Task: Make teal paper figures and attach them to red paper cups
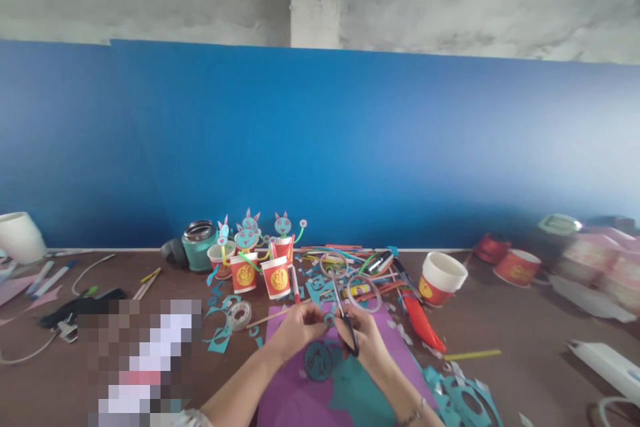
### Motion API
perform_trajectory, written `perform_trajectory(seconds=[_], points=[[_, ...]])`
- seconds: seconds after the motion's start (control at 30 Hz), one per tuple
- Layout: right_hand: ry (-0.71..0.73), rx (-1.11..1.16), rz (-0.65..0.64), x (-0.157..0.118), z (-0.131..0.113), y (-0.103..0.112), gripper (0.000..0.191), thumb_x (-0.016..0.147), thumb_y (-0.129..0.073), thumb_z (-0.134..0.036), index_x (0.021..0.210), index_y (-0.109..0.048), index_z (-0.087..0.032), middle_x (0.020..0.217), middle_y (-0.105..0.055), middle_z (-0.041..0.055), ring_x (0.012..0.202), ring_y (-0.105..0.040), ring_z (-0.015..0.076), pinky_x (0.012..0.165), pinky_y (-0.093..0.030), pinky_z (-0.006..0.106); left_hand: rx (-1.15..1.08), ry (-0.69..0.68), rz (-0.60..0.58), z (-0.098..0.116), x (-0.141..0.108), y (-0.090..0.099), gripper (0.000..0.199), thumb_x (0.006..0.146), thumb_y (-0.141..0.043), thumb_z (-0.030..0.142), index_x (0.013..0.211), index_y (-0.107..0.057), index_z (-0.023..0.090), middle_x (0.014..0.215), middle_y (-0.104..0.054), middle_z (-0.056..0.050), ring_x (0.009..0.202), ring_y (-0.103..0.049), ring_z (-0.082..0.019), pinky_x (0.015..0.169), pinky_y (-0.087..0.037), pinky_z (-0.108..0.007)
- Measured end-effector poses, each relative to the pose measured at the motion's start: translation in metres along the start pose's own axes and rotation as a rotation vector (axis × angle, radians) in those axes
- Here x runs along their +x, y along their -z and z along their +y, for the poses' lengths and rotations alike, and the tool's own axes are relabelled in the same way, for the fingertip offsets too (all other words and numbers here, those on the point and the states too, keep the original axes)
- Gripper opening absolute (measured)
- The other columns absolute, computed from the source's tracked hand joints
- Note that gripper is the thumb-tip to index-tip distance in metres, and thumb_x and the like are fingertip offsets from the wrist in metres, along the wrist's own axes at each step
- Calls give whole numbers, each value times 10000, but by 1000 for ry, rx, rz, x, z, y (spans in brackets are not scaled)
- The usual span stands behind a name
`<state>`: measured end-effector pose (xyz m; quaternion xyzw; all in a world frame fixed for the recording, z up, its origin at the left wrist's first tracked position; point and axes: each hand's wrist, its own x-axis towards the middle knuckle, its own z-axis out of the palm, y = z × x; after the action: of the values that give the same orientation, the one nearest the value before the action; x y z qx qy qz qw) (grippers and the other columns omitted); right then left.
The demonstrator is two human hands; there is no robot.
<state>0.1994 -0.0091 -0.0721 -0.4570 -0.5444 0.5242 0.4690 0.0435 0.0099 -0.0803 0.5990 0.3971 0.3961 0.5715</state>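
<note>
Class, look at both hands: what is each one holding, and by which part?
The right hand holds scissors by the black handle; the left hand pinches a small blue paper piece by its edge.

Concrete wall [150,0]: rough, mottled grey, filling the top of my view.
Pillar [317,7]: paler concrete, upright, near the middle of that wall.
Blue partition [320,147]: smooth, spanning the full width in front of me, its top edge stepping slightly at left.
Counter [535,363]: dark brown, stretching out to both sides of me.
Light: a pale sheen [617,127] whitens the partition toward my right.
</note>
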Motion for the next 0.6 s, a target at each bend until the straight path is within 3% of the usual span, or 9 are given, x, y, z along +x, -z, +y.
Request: perform_trajectory(seconds=[0.13, 0.23, 0.43, 0.6], points=[[0, 23, 33, 0, -2, -1, 339, 632, -662, -467, 668, -487, -179, 355, -442, -82, 277, -391, 71, 307, -299, 185, -8, -16, 45, 2, 0, 0, 182, 663, -671, 304, 624, -581, 151, 562, -477, 34, 543, -398, -101, 528, -300, -222], [-30, 7, -2, -2, -1, -2, 308, 651, -653, -439, 703, -512, -170, 361, -462, -78, 283, -403, 72, 319, -307, 184, -45, -13, 129, 7, -1, -1, 187, 661, -662, 324, 634, -580, 157, 540, -450, 45, 522, -371, -97, 512, -284, -221], [-52, 9, -45, -5, -3, -5, 298, 656, -667, -417, 722, -521, -166, 360, -459, -81, 302, -412, 72, 340, -284, 180, -106, -37, 121, 10, -2, -5, 236, 628, -685, 360, 606, -557, 163, 544, -458, 46, 533, -379, -98, 532, -287, -223], [-36, 44, -90, -8, -8, -7, 288, 663, -684, -386, 746, -512, -170, 421, -492, -70, 378, -451, 77, 389, -303, 180, -210, 5, 221, 4, 2, -2, 249, 625, -673, 368, 595, -529, 168, 512, -469, 49, 490, -372, -86, 502, -264, -216]])
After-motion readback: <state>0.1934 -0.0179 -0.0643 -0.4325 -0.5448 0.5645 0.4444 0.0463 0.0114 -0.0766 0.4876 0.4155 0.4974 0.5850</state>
